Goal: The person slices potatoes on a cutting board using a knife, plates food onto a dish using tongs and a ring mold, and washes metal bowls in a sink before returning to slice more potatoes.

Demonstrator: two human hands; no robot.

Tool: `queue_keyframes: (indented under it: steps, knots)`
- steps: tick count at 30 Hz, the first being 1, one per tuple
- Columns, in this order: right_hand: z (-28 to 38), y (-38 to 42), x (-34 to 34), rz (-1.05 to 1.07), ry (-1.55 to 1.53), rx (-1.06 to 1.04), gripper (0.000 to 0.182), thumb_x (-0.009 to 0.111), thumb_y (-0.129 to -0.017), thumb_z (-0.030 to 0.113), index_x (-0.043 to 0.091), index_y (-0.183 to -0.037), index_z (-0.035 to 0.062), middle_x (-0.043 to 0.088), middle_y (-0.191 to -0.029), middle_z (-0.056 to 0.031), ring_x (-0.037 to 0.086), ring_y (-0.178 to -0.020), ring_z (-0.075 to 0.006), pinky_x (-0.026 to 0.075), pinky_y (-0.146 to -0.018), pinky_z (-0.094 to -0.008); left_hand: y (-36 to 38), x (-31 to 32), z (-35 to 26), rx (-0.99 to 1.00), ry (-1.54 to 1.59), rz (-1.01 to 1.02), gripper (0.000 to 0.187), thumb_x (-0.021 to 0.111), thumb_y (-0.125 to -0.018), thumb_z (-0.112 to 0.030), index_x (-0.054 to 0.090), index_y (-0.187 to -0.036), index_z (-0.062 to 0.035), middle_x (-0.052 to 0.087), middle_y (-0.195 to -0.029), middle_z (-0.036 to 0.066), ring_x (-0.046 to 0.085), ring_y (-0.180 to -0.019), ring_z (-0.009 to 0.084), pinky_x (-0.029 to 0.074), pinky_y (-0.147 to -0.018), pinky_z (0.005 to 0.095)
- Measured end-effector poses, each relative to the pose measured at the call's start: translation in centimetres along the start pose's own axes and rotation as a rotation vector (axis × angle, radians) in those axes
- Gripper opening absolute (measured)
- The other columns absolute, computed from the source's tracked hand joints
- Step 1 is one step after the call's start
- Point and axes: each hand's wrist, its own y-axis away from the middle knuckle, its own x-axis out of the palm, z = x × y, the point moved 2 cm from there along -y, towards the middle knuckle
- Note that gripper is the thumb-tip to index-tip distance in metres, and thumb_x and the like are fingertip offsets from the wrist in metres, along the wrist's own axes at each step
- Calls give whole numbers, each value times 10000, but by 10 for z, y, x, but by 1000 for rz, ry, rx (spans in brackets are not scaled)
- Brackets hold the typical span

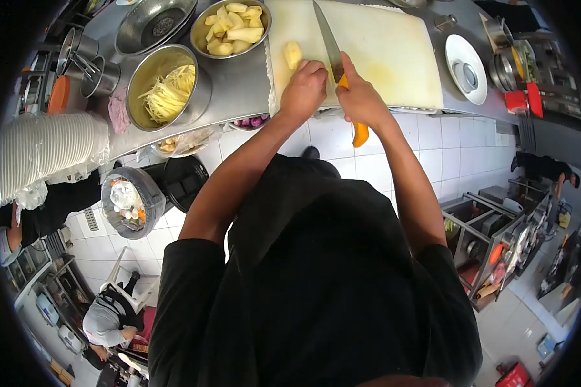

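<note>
My right hand (363, 98) grips a knife (329, 37) by its orange handle, index finger stretched along the top of the blade. The blade points away from me over the white cutting board (394, 55). Close to the blade's left side, my left hand (305, 89) is closed with its fingers curled down on the board; whatever lies under them is hidden. Just beyond those fingers lies a peeled pale-yellow piece, like potato (293, 55). Yellowish wet marks show on the board.
Left of the board stand a metal bowl (195, 37) of peeled chunks, a deeper bowl (202, 97) of thin yellow strips, and a strainer (126, 40). Stacked plates (51, 155) line the counter's left end. A white dish (455, 55) sits right. Below is a waste bin (150, 222); other people are around.
</note>
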Motion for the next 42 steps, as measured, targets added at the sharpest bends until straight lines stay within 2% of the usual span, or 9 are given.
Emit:
queue_keyframes:
  steps: [9, 12, 15, 18, 24, 27, 36, 39, 42]
  knots:
    - [-23, -2, 27, -133, 131, -118, 709, 414, -806, 48, 108, -1445, 80, 614, -769, -236, 598, -532, -291, 499, -587, -390, 0, 0, -2, 7, -39, 21, 52, 571, -700, 29, 590, -722, -14, 581, -882, 100, 527, -848, 294, 458, -761, 368]
    - [-29, -8, 36, -289, 227, -269, 706, 408, -803, 55, 116, -1444, 88, 617, -774, -238, 607, -555, -311, 497, -593, -396, 0, 0, -3, -23, -66, 64, 52, 576, -689, 27, 588, -717, -15, 578, -879, 97, 525, -846, 291, 458, -754, 367]
    - [-12, -20, 22, -158, 167, -119, 722, 446, -793, 80, 117, -1435, 55, 619, -853, -284, 612, -753, -421, 473, -726, -468, -1, -3, -4, -10, -2, 52, 63, 583, -676, 31, 590, -717, -15, 576, -870, 93, 526, -837, 289, 458, -746, 366]
    - [-2, -17, 5, -34, -4, -9, 717, 395, -802, 76, 93, -1451, 107, 626, -832, -222, 605, -518, -288, 509, -596, -384, -1, -1, -3, 15, -30, -6, 79, 588, -659, 39, 590, -720, -12, 574, -865, 93, 527, -828, 291, 458, -743, 367]
    - [-3, 1, 13, -22, 26, 7, 721, 385, -800, 45, 78, -1450, 88, 627, -838, -226, 590, -487, -271, 510, -566, -374, 1, -2, -4, 18, -16, -27, 77, 584, -660, 46, 586, -718, -5, 572, -863, 102, 525, -828, 297, 457, -741, 368]
    - [-22, -10, 26, -138, 120, -142, 720, 386, -797, 32, 81, -1448, 75, 623, -814, -226, 586, -482, -269, 506, -549, -378, 2, -3, -3, 21, -24, 8, 64, 578, -674, 39, 584, -717, -9, 568, -861, 105, 519, -830, 298, 455, -738, 370]
    - [-30, -30, 30, -184, 54, -166, 741, 419, -780, 47, 102, -1448, 86, 615, -760, -220, 580, -473, -266, 503, -560, -375, 0, 0, 0, 30, -34, 20, 50, 579, -686, 26, 595, -716, -11, 561, -850, 102, 516, -825, 298, 453, -737, 377]
    - [-30, -35, 16, -163, 52, -192, 745, 447, -781, 67, 111, -1446, 84, 616, -767, -229, 602, -542, -317, 501, -592, -402, -1, 0, -2, 25, -60, 27, 52, 589, -681, 21, 605, -720, -9, 559, -843, 104, 517, -824, 300, 453, -737, 379]
    - [-35, -21, 8, -324, 198, -310, 696, 499, -771, 94, 215, -1406, 69, 613, -778, -246, 609, -649, -381, 492, -638, -436, -4, 1, -2, 41, -82, 32, 53, 600, -698, 11, 620, -744, -6, 570, -856, 111, 524, -829, 305, 455, -739, 383]
